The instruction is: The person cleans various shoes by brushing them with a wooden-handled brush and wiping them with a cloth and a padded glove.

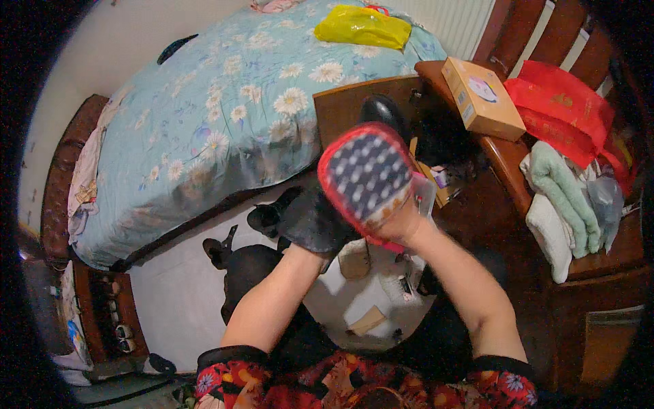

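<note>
My left hand (308,254) is hidden from the wrist on by a dark grey item (316,220), perhaps a glove or a shoe; its fingers do not show. My right hand (401,222) is at a padded, mitt-like item (369,176) with a red rim and a blurred dark-and-white checked face. Its fingers are mostly hidden there. The two items touch or overlap in the view. A glossy black rounded object (380,110) shows just beyond the padded item. A clear plastic piece (425,191) is beside my right wrist.
A bed with a floral sheet (255,97) bears a yellow plastic bag (363,26). On wooden furniture (503,158) at right are a cardboard box (483,97), a red bag (559,110) and a green towel (562,194). Below my hands, a pale round surface (334,327) holds small items.
</note>
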